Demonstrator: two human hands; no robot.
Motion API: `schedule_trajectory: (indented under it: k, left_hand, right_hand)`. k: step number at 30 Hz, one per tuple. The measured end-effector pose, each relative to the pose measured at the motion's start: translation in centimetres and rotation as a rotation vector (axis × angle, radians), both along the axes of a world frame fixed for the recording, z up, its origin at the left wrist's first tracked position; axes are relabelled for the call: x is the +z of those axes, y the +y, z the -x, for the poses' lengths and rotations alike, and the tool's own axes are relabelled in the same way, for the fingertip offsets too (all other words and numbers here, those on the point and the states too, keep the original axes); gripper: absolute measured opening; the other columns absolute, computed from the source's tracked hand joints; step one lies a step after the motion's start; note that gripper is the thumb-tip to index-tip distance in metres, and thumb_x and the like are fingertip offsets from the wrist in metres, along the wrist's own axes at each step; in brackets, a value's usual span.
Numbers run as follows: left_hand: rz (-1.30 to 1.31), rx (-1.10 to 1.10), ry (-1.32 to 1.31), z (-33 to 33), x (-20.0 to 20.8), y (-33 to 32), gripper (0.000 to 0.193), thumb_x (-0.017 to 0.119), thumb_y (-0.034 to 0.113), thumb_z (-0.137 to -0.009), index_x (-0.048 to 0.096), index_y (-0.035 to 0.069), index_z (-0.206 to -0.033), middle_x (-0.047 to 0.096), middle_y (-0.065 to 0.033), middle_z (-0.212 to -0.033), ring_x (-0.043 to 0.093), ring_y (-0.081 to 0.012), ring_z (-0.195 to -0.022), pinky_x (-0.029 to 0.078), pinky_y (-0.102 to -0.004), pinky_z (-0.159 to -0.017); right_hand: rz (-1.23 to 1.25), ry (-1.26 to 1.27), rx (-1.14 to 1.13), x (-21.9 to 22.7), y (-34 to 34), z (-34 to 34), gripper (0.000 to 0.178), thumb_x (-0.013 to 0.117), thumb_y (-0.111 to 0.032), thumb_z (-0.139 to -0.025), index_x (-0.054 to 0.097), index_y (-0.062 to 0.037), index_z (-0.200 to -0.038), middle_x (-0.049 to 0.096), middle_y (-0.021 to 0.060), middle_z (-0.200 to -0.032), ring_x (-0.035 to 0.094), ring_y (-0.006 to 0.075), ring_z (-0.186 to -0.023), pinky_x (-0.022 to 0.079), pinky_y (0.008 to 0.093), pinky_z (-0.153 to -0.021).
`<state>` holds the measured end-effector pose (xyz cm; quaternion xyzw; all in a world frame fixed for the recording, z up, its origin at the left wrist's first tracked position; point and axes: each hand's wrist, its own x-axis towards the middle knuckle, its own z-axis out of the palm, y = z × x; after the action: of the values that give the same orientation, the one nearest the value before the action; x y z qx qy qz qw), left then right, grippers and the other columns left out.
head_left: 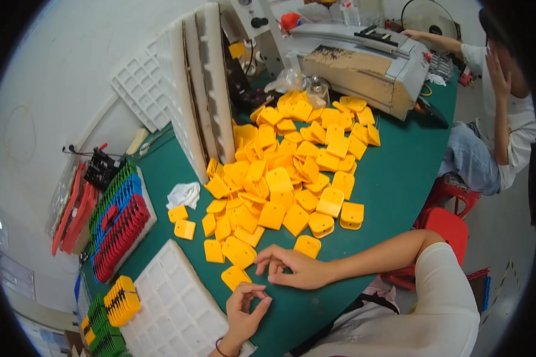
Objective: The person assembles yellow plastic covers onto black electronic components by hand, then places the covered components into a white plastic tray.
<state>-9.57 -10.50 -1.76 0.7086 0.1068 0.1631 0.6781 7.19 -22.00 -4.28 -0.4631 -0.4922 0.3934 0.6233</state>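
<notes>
A large heap of yellow plastic pieces, flat tabs with rounded corners and a small hole, covers the middle of the green table. My right hand hovers at the heap's near edge, fingers loosely bent and apart, with nothing visible in them. Just below it, my left hand is turned inward, thumb apart from the curled fingers, and also looks empty. One loose yellow piece lies close beside both hands. Left of my left hand is a white gridded tray; a row of stacked yellow pieces stands on its left side.
Rows of red, blue and green pieces fill another tray at the left. Tall white panels stand behind the heap, near crumpled white tissue. A grey machine occupies the far side. Another person sits at the right.
</notes>
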Motion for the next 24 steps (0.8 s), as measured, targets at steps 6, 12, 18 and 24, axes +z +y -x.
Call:
schedule_trajectory:
  k: [6, 12, 18, 24]
  left_hand:
    - [0.091, 0.000, 0.041, -0.2, -0.7, 0.6, 0.031, 0.061, -0.009, -0.079, 0.049, -0.002, -0.107, 0.055, -0.0066, -0.089, 0.056, -0.0123, -0.081, 0.049, -0.0259, -0.079]
    - [0.119, 0.037, 0.107, 0.4, -0.3, 0.3, 0.034, 0.065, -0.010, -0.076, 0.049, -0.001, -0.105, 0.059, -0.0076, -0.088, 0.058, -0.0121, -0.081, 0.048, -0.0235, -0.077]
    - [0.096, 0.061, 0.119, -0.5, -0.8, 0.6, 0.035, 0.066, -0.009, -0.075, 0.050, -0.001, -0.105, 0.060, -0.0079, -0.086, 0.059, -0.0116, -0.079, 0.049, -0.0213, -0.075]
    - [0.125, 0.048, 0.102, -0.3, -1.1, 1.3, 0.033, 0.063, -0.009, -0.076, 0.050, -0.001, -0.105, 0.060, -0.0089, -0.086, 0.060, -0.0131, -0.077, 0.049, -0.0230, -0.073]
  right_hand:
    - [-0.015, -0.096, 0.006, -0.3, 0.4, 0.2, 0.036, 0.052, -0.013, -0.088, 0.038, -0.0026, -0.120, 0.055, 0.0066, -0.099, 0.052, 0.0080, -0.067, 0.043, 0.0224, -0.062]
    - [-0.010, -0.175, 0.037, 0.7, -0.5, -0.1, 0.037, 0.051, -0.011, -0.088, 0.038, -0.0022, -0.121, 0.055, 0.0066, -0.098, 0.050, 0.0090, -0.066, 0.042, 0.0239, -0.061]
    - [-0.007, -0.199, 0.048, -0.3, -0.7, -0.6, 0.038, 0.048, -0.013, -0.090, 0.037, -0.0029, -0.124, 0.056, 0.0069, -0.102, 0.049, 0.0084, -0.068, 0.042, 0.0233, -0.063]
    - [-0.053, -0.247, 0.012, -0.5, -0.2, 0.1, 0.035, 0.049, -0.010, -0.088, 0.039, 0.0001, -0.120, 0.056, 0.0066, -0.095, 0.051, 0.0103, -0.065, 0.043, 0.0252, -0.062]
